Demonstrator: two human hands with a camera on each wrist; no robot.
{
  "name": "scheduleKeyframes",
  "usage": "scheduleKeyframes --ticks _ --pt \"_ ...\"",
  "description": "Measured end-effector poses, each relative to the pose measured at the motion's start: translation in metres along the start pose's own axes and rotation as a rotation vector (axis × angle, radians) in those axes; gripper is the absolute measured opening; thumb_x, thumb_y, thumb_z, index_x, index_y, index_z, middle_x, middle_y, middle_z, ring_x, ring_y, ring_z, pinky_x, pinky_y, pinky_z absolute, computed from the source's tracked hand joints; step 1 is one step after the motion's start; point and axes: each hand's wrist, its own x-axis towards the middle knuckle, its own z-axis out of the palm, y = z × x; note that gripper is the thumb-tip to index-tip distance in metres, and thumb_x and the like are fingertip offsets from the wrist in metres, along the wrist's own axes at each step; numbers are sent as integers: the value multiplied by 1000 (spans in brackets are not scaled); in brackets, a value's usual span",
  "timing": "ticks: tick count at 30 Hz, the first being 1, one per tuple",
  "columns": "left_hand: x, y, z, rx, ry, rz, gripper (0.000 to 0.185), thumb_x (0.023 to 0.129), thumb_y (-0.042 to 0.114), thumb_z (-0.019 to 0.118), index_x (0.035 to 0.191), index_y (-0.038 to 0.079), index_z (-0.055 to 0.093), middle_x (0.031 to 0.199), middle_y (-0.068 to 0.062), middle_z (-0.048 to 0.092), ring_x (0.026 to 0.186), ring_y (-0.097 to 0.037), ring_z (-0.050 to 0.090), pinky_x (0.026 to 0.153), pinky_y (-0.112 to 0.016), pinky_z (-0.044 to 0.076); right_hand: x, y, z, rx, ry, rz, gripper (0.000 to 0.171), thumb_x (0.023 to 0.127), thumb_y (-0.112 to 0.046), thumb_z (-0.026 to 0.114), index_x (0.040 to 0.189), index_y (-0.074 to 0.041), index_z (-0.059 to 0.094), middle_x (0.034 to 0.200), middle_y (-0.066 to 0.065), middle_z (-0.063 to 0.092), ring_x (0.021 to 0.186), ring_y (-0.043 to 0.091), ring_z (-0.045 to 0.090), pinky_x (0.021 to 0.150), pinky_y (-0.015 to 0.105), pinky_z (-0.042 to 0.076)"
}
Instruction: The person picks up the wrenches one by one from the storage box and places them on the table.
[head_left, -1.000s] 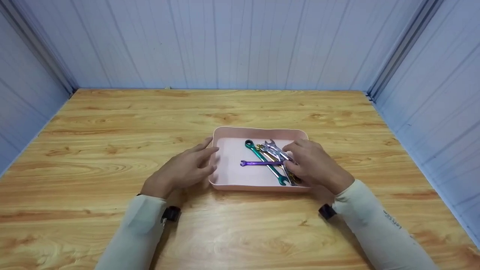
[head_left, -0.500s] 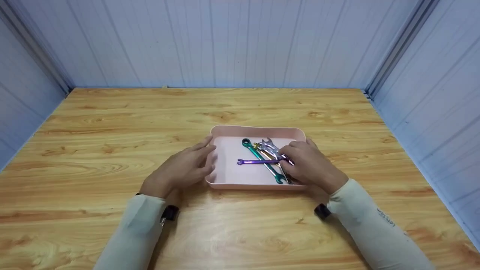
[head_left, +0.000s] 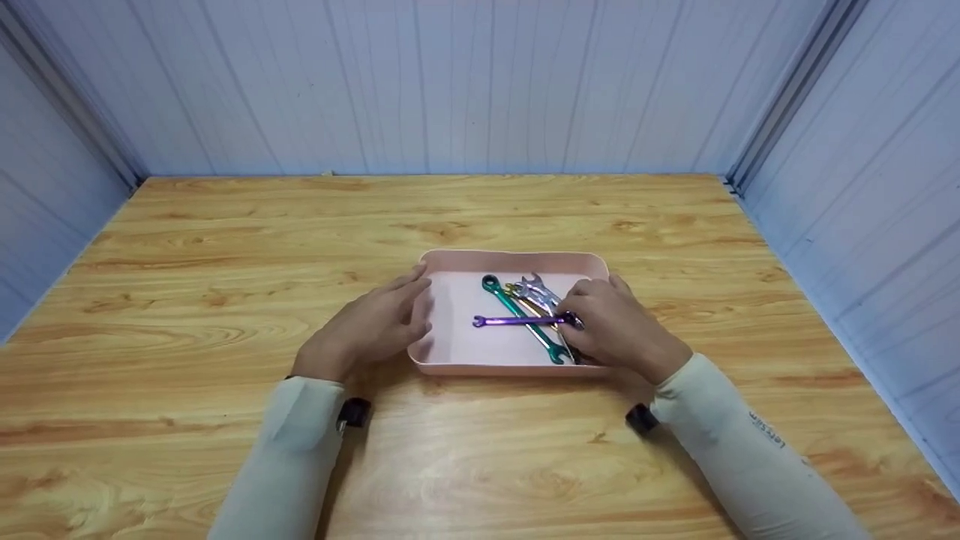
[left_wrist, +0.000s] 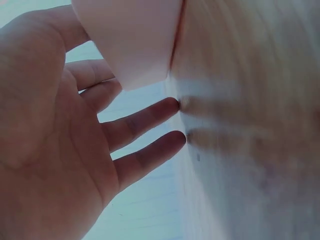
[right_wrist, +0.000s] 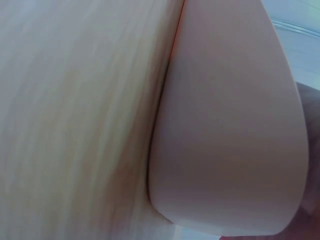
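Note:
My right hand (head_left: pixel 619 326) reaches over the right side of the pink tray (head_left: pixel 510 370), thumb and fingertips pinching a purple wrench (head_left: pixel 510 321) by its right end. That wrench lies across a green ratchet wrench (head_left: pixel 525 319). Beside these, silver wrenches (head_left: pixel 534 289) and a gold-coloured wrench (head_left: pixel 517 291) are heaped, partly hidden under my right hand. My left hand (head_left: pixel 367 326) is at the tray's left wall, thumb and forefinger over its rim. In the left wrist view, two straight fingers (left_wrist: pixel 150 155) of it reach down to the table outside the tray wall (left_wrist: pixel 135 45).
The tray stands on a wood-grain table (head_left: pixel 480 450). A pale panelled wall (head_left: pixel 457 90) rises along the table's back edge, with side walls at left and right. In the right wrist view the tray's outer wall (right_wrist: pixel 230 125) fills much of the picture.
My right fingers have closed on the purple wrench, whose right end now shows by the fingertips. My left hand has shifted slightly at the rim. The whole view has drifted a little.

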Motion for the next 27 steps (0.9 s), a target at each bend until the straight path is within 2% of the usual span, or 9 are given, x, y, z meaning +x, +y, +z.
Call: scheduleKeyframes --ticks 4,13,17,22,27 --pt "2 -5 0 8 7 34 68 98 35 63 157 13 36 166 4 16 148 -23 28 115 -47 30 0 1 0 -13 -24 18 21 94 -24 67 103 -10 79 101 2 69 97 20 58 98 49 36" --pt "3 -10 2 0 26 53 68 96 34 64 156 12 39 166 5 18 148 -23 27 116 -47 29 -2 6 1 -25 -25 11 20 93 -21 67 107 -12 79 102 2 68 99 20 58 106 59 31" --pt "2 -10 3 -4 26 72 70 96 34 65 156 11 39 166 5 18 149 -25 26 116 -48 28 -2 8 1 -18 -35 18 20 93 -21 67 108 -14 79 103 1 69 100 19 58 107 58 30" --pt "3 -10 3 2 13 50 72 95 39 65 156 14 37 166 7 15 149 -23 24 117 -47 26 -2 10 0 -29 -26 16 17 93 -22 68 104 -15 79 101 1 67 99 20 57 107 59 31" --pt "3 -10 2 11 17 61 71 96 38 65 156 13 38 166 5 15 150 -23 23 117 -48 26 -2 12 1 -49 11 -15 10 90 -20 68 92 -13 75 95 2 63 95 21 57 103 60 34"
